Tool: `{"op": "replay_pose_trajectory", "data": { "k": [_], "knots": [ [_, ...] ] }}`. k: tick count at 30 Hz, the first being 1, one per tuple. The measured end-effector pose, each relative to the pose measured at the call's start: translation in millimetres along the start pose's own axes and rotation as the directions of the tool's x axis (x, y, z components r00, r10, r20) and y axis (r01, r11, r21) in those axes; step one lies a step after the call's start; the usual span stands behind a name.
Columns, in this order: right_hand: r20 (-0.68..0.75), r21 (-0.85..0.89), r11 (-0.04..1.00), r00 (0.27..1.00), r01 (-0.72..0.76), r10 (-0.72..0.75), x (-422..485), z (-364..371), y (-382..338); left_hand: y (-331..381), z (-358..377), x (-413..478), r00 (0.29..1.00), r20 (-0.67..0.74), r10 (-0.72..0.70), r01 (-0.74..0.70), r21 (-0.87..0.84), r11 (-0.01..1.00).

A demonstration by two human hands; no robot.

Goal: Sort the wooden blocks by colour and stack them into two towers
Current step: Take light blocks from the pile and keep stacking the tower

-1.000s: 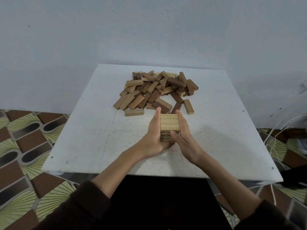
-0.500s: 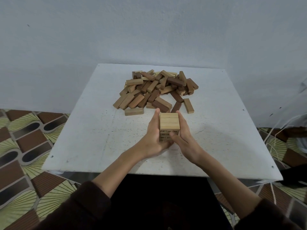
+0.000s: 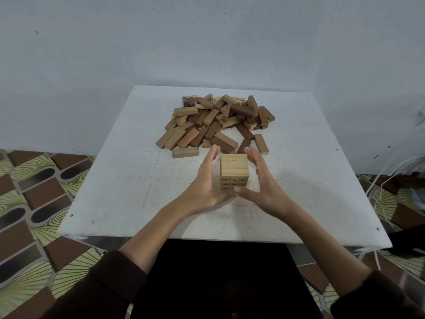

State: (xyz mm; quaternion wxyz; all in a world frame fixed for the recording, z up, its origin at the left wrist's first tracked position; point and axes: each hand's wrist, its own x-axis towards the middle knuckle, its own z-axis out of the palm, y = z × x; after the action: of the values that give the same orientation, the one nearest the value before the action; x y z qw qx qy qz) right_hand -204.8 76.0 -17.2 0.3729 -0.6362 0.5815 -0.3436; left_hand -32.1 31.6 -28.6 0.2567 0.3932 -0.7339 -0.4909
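One tower [image 3: 234, 172] of light blocks stands upright on the white surface [image 3: 115, 180], in its near middle; dark print on the front faces of the lower layers, too blurred to read. Top layer: three blocks side by side, long axes running left to right; how the lower layers run I cannot tell.

Change since 0.5 s ago: both palms lay flat against the tower's sides then; now they have spread off it, with a gap showing on each side. Tower position unchanged.

Left hand [image 3: 207, 180]: released, fingers straight and pointing away from the person, just left of the tower. Right hand [image 3: 259, 180]: likewise released, fingers straight, just right of the tower. Thumbs meet near the front of the tower's base; contact there cannot be told.

Pile [image 3: 218, 123] of mixed light and dark blocks lies farther back on the surface, apart from the tower, blocks pointing every way. Patterned tile floor [image 3: 34, 192] either side.
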Motion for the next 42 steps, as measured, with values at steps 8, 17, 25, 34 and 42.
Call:
{"op": "replay_pose_trajectory", "data": {
  "k": [8,17,25,34,42],
  "knots": [
    [0.025,-0.101,0.993,0.998,0.061,-0.059,14,-17,-2,9,-16,7,0.997,-0.048,0.06,-0.058,0.027,0.998],
    [0.029,-0.116,0.99,0.997,0.08,-0.077,19,-17,-4,10,-15,9,0.997,-0.057,0.054,-0.051,0.049,0.998],
    [0.023,-0.118,0.99,0.997,0.08,-0.078,21,-17,-5,12,-15,8,0.998,-0.063,0.03,-0.027,0.053,0.998],
    [0.025,-0.109,0.991,0.996,0.082,-0.08,21,-17,-6,12,-16,9,0.997,-0.06,0.041,-0.04,0.015,0.999],
    [0.031,-0.122,0.989,0.996,0.086,-0.083,21,-19,-4,9,-17,11,0.997,-0.065,0.038,-0.038,0.011,0.999]
  ]
}}
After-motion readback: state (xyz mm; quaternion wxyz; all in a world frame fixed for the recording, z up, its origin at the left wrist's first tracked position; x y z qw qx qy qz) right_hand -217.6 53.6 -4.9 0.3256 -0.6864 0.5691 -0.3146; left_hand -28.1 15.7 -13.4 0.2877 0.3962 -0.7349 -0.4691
